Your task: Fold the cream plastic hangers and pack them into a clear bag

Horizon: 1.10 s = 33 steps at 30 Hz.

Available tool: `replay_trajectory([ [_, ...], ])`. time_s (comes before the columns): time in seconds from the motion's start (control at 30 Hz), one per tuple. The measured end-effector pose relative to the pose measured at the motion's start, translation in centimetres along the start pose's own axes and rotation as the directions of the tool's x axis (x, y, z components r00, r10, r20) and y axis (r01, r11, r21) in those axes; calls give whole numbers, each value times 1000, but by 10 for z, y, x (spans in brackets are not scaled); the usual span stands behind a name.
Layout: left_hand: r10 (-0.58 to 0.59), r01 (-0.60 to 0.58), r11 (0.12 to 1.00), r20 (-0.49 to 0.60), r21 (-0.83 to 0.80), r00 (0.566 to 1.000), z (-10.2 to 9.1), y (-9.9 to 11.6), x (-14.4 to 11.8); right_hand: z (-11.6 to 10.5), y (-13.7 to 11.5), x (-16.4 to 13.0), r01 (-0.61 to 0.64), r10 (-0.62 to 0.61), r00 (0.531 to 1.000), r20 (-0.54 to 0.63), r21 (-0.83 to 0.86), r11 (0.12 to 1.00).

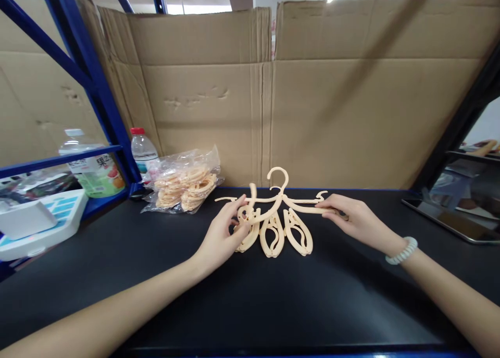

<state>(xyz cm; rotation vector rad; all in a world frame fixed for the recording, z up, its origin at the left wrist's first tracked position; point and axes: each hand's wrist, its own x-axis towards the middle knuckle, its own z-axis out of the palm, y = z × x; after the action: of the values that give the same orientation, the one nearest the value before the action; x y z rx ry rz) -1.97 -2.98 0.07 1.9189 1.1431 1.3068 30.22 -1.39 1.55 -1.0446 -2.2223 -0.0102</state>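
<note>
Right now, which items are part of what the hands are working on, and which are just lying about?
In hand:
- left hand and right hand, each gripping one end of the hanger
- peach plastic hanger with clips
- bag of peach parts

Lying about:
- water bottle
- juice bottle
- tablet
- white device
- cardboard backing

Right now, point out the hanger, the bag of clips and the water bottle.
hanger (278, 176): head view, on its hook.
bag of clips (183, 187): head view, middle of the clear bag.
water bottle (142, 148): head view, on its body.

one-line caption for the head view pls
Left hand and right hand hold a peach plastic hanger over a black table.
</note>
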Motion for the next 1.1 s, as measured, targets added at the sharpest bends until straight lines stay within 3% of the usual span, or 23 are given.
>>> replay_trajectory([
  [0.1,123,-136,979,89,154,988,0,6,-4,3,-9,1,-5,5,1000,22,39,999],
  [0.27,60,-75,983,91,167,994,-1,8,-5,7,-15,3,28,-31,998,49,66,997],
  [0.4,-23,11,993,100,120,995,-1,5,-4,12,-9,0,69,-73,997,-25,-141,988],
  [0.57,-34,25,995,96,97,995,0,4,-4,15,-11,-5,-10,-23,998,-62,-490,872],
  [0.7,-50,46,998,108,42,993,1,4,-5,14,-19,-5,-31,-26,995,-95,-554,832],
  [0.8,-52,49,998,103,34,993,1,3,-5,14,-23,-3,-3,-46,993,-109,-414,910],
  [0.93,-70,66,997,93,40,993,1,1,-5,17,-25,-2,-21,15,989,-150,-40,999],
  [1.1,-58,53,997,80,57,995,1,2,-6,18,-17,1,-151,206,973,-108,380,912],
])
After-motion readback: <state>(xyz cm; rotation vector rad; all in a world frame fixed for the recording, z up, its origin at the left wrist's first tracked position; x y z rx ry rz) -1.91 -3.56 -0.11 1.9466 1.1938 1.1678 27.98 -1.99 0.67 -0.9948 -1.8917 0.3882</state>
